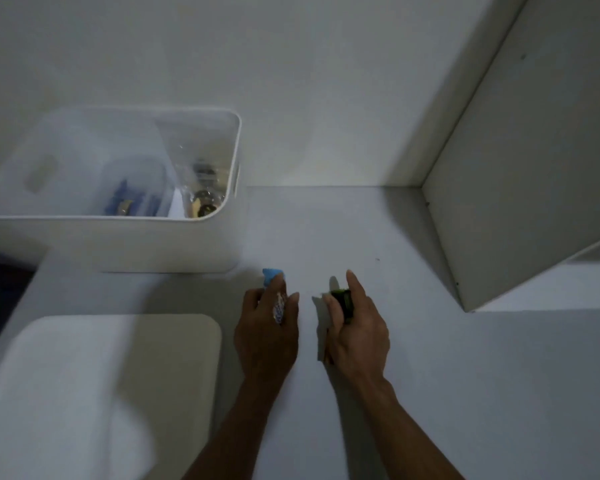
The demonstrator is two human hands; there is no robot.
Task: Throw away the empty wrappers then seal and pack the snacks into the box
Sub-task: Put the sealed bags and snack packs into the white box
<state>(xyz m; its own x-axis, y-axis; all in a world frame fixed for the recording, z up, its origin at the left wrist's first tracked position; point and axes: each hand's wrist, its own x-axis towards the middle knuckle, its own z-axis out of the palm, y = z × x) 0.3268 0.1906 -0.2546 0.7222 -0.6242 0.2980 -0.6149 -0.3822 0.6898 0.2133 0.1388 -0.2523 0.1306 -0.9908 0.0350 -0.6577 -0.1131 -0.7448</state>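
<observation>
White tabletop (pixel 326 230) is spreading under us, w/ a white wall behind and a white shelf panel (pixel 520 188) standing at the right. We're seeing both hands out in front, low centre, resting on or just above the surface, apart from each other.

Left hand (pixel 267 327) is curling round a small blue-and-white snack packet (pixel 278 306); its blue end is sticking out past the fingertips, pointing toward the box. Right hand (pixel 357 327) is gripping a dark green packet (pixel 343 299) btwn thumb and curled fingers, w/ the index finger stretching forward. We can't tell whether either packet is an empty wrapper or still full; both are too small and blurred.

White box (pixel 118 244) is sitting at the left on the tabletop, open on top, near the left hand but not touching it. We're making out sth blue and sth yellow-black lying inside at the bottom, prob. snack packs, plus clear plastic, all blurred.

White lid (pixel 174 348) w/ rounded corners is lying flat at lower left, just beside the left forearm, in front of the box.
</observation>
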